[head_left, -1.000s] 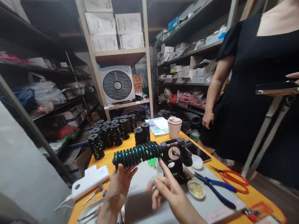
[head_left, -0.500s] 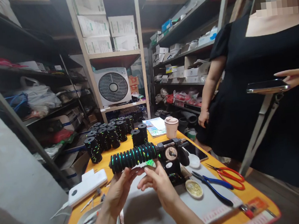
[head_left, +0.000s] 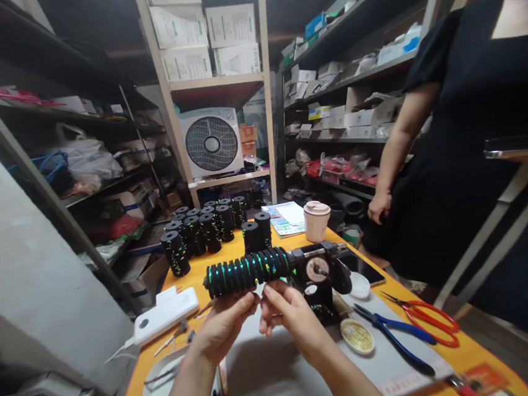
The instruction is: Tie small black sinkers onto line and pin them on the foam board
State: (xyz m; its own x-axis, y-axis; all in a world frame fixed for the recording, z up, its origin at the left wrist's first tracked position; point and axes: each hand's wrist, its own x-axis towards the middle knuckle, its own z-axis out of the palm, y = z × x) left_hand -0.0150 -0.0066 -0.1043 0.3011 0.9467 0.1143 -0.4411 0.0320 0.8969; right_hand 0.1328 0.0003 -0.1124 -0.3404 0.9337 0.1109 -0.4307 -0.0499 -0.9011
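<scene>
A black ribbed cylinder wound with shiny green-blue strands (head_left: 247,271) lies level on a small black hand-cranked winder (head_left: 318,274). Just under its near side is my left hand (head_left: 227,323), thumb and forefinger closed together, the other fingers partly hidden beneath the cylinder. My right hand (head_left: 291,313) faces it below the cylinder's right half, thumb and forefinger pinched and the rest curled. Anything between the fingertips of either hand is too small or hidden to make out.
Several black spools (head_left: 175,253) stand at the table's back left. A lidded cup (head_left: 317,223), blue-handled pliers (head_left: 398,334), red-handled scissors (head_left: 429,319) and a dish of gold bits (head_left: 358,337) lie rightward. At left are a white power bank (head_left: 166,316) and tray (head_left: 147,390). A person (head_left: 479,109) stands at right.
My view has turned slightly left, so the scene sits further right. Both hands have drawn closer together under the cylinder, and the right fingers have curled in.
</scene>
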